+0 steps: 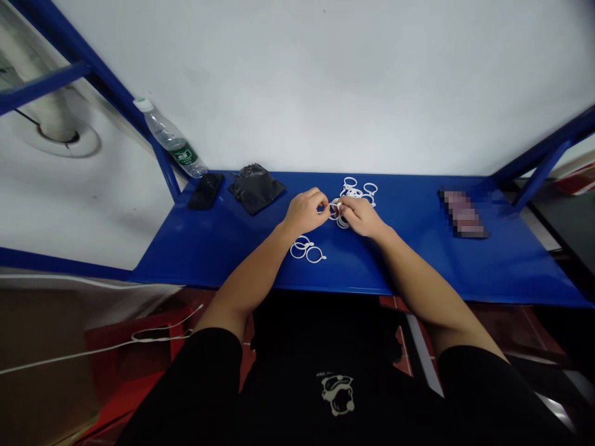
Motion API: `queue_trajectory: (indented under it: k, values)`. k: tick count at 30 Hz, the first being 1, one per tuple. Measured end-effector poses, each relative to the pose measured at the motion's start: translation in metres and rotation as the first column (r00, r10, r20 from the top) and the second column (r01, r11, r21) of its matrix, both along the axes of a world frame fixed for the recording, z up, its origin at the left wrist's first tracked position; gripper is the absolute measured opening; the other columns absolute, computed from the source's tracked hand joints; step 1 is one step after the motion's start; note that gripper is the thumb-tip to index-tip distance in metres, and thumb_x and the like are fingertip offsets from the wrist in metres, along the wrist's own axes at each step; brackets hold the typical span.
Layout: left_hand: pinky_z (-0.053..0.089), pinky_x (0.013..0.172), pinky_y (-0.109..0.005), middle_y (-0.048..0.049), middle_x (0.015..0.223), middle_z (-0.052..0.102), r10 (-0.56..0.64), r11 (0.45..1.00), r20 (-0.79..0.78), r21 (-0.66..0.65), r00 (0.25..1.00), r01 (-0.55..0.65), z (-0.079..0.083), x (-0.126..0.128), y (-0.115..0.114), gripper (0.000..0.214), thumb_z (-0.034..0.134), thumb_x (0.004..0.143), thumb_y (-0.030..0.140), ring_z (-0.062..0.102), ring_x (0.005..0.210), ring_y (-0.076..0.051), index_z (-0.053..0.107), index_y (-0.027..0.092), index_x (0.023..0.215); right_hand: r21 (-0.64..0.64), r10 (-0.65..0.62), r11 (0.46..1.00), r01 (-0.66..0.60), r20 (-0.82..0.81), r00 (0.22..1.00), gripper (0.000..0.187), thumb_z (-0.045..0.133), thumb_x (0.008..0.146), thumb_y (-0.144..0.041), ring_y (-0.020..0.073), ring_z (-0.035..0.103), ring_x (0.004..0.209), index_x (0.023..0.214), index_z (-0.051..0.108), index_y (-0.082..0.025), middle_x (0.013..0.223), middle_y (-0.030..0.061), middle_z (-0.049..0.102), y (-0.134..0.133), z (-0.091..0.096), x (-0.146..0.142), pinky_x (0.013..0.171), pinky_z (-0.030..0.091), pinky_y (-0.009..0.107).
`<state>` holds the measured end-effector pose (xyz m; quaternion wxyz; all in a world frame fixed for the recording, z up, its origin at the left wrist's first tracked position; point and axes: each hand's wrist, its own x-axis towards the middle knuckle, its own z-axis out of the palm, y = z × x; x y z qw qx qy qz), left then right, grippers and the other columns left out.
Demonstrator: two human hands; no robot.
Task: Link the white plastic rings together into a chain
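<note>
My left hand (305, 210) and my right hand (360, 215) meet over the blue shelf (223, 248), both closed in a pinch on a small white ring (334, 207) held between them. Just beyond my right hand lies a loose heap of white rings (360, 188). A few more white rings (307, 249) lie on the shelf under my left wrist.
A black crumpled bag (255, 186), a black phone (206, 189) and a leaning water bottle (171, 139) stand at the shelf's left end. A blurred flat object (462, 214) lies at the right. Blue frame posts rise at both ends. A white wall stands behind.
</note>
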<state>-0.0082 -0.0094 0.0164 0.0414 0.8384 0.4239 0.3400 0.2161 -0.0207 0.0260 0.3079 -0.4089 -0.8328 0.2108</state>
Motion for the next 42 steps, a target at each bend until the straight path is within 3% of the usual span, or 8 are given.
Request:
queue_trajectory:
  k: [6, 11, 15, 19, 27, 35, 38, 42]
  values:
    - [0.051, 0.079, -0.036, -0.0059, 0.093, 0.074, 0.041, 0.999, -0.047, 0.019, 0.998, -0.040, -0.002, 0.002, -0.001, 0.008, 0.077, 0.090, 0.017, 0.070, 0.086, -0.022, 0.070, 0.021, 0.086, -0.026, 0.000, 1.000, 0.001, 0.020, 1.000, 0.035, 0.048, 0.108, -0.047, 0.0235, 0.064, 0.072, 0.093, 0.069, -0.023, 0.077, 0.0052, 0.073, -0.002, 0.002, -0.002, 0.072, 0.043, 0.036]
    - [0.051, 0.081, -0.036, -0.0061, 0.095, 0.076, 0.033, 0.999, -0.024, 0.023, 0.999, -0.032, -0.002, 0.000, 0.001, 0.007, 0.074, 0.094, 0.018, 0.071, 0.086, -0.022, 0.072, 0.021, 0.088, -0.019, -0.017, 1.000, 0.017, 0.029, 0.999, 0.029, 0.046, 0.107, -0.038, 0.0253, 0.069, 0.078, 0.096, 0.067, -0.023, 0.086, 0.0080, 0.078, 0.001, -0.003, -0.001, 0.075, 0.046, 0.037]
    - [0.050, 0.079, -0.033, -0.0043, 0.090, 0.075, -0.050, 0.999, 0.031, -0.004, 0.998, 0.050, -0.003, -0.003, 0.002, 0.011, 0.068, 0.105, 0.027, 0.071, 0.084, -0.020, 0.077, 0.021, 0.102, -0.027, -0.007, 1.000, 0.007, -0.007, 1.000, 0.027, 0.045, 0.108, -0.039, 0.0273, 0.072, 0.081, 0.104, 0.066, -0.023, 0.089, 0.0087, 0.080, 0.001, -0.004, 0.001, 0.076, 0.049, 0.038]
    - [0.049, 0.077, -0.033, -0.0043, 0.082, 0.074, -0.110, 0.994, 0.009, -0.023, 0.994, 0.110, -0.003, -0.003, 0.002, 0.032, 0.060, 0.113, 0.036, 0.069, 0.078, -0.019, 0.078, 0.021, 0.091, -0.020, 0.021, 1.000, -0.021, -0.023, 1.000, 0.026, 0.045, 0.107, -0.039, 0.0277, 0.074, 0.082, 0.107, 0.065, -0.023, 0.090, 0.0082, 0.080, 0.000, -0.003, 0.002, 0.078, 0.051, 0.039]
    - [0.050, 0.079, -0.031, -0.0059, 0.089, 0.078, -0.153, 0.982, 0.013, -0.113, 0.988, 0.153, 0.008, -0.002, -0.006, 0.031, 0.059, 0.113, 0.036, 0.071, 0.083, -0.019, 0.081, 0.022, 0.097, 0.021, 0.027, 0.999, -0.026, -0.050, 0.998, 0.024, 0.047, 0.098, -0.032, 0.0278, 0.074, 0.084, 0.102, 0.070, -0.024, 0.093, 0.0084, 0.082, 0.001, -0.004, 0.002, 0.080, 0.054, 0.040]
    - [0.050, 0.078, -0.032, -0.0045, 0.093, 0.077, -0.250, 0.940, 0.013, -0.236, 0.968, 0.246, 0.016, 0.000, -0.009, 0.028, 0.060, 0.111, 0.035, 0.070, 0.084, -0.018, 0.077, 0.022, 0.094, 0.076, -0.026, 0.997, 0.033, -0.081, 0.996, 0.026, 0.047, 0.092, -0.030, 0.0255, 0.070, 0.074, 0.087, 0.071, -0.024, 0.081, 0.0068, 0.076, 0.000, -0.005, 0.003, 0.076, 0.053, 0.038]
    - [0.050, 0.075, -0.031, -0.0039, 0.098, 0.080, -0.236, 0.902, 0.049, -0.361, 0.971, 0.237, 0.019, -0.013, -0.004, 0.018, 0.074, 0.103, 0.039, 0.072, 0.084, -0.019, 0.079, 0.024, 0.111, 0.075, -0.096, 0.992, 0.105, -0.108, 0.989, 0.032, 0.047, 0.095, -0.029, 0.0264, 0.074, 0.079, 0.106, 0.077, -0.022, 0.089, 0.0071, 0.082, 0.000, -0.004, 0.005, 0.079, 0.056, 0.039]
    - [0.049, 0.065, -0.028, -0.0021, 0.094, 0.081, -0.336, 0.756, -0.038, -0.607, 0.941, 0.245, 0.019, -0.040, 0.007, 0.053, 0.100, 0.072, 0.045, 0.073, 0.074, -0.018, 0.079, 0.024, 0.116, 0.087, -0.223, 0.969, 0.231, -0.089, 0.971, 0.037, 0.047, 0.100, -0.031, 0.0285, 0.076, 0.086, 0.119, 0.078, -0.023, 0.094, 0.0071, 0.084, 0.008, -0.004, 0.014, 0.084, 0.057, 0.042]
